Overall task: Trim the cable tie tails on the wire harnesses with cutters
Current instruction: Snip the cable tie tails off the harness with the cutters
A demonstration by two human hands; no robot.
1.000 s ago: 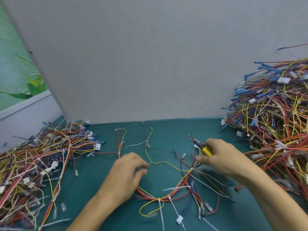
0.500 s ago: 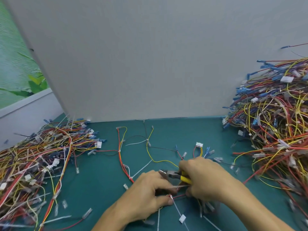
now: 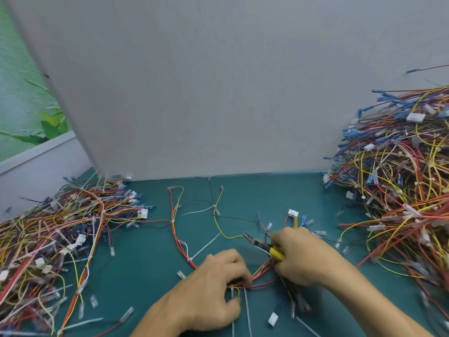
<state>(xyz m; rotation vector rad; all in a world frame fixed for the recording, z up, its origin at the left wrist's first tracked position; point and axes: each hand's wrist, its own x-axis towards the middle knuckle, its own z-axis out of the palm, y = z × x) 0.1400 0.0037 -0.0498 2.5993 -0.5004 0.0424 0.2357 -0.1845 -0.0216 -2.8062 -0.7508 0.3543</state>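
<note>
Left hand (image 3: 211, 295): fingers curled over the harness (image 3: 263, 272), pinching its red and yellow wires down on the mat (image 3: 145, 276), near centre. Judged purpose: it pins the bundle so that the cable tie tail (image 3: 247, 310) sticks out toward the near edge, where blades can reach it.

Right hand (image 3: 306, 259): clenched round the yellow handles of the cutters (image 3: 261, 244). The nose points far-left, clear of the wires and cutting nothing (blades look nearly closed, not certain). Its lower fingers seem to touch the same bundle, so the tool is probably parked in the palm while the wires get sorted.

A second tail (image 3: 206, 246) lies untrimmed on the harness's left branch.

Surface: teal mat. The left pile (image 3: 60, 239) is low and spread. The right pile (image 3: 401, 190) is heaped higher. I cannot tell which one is finished.

Room: a plain grey board (image 3: 218, 93) stands upright along the mat's far edge. Left of it is a green leafy view above a white ledge (image 3: 36, 154).
</note>
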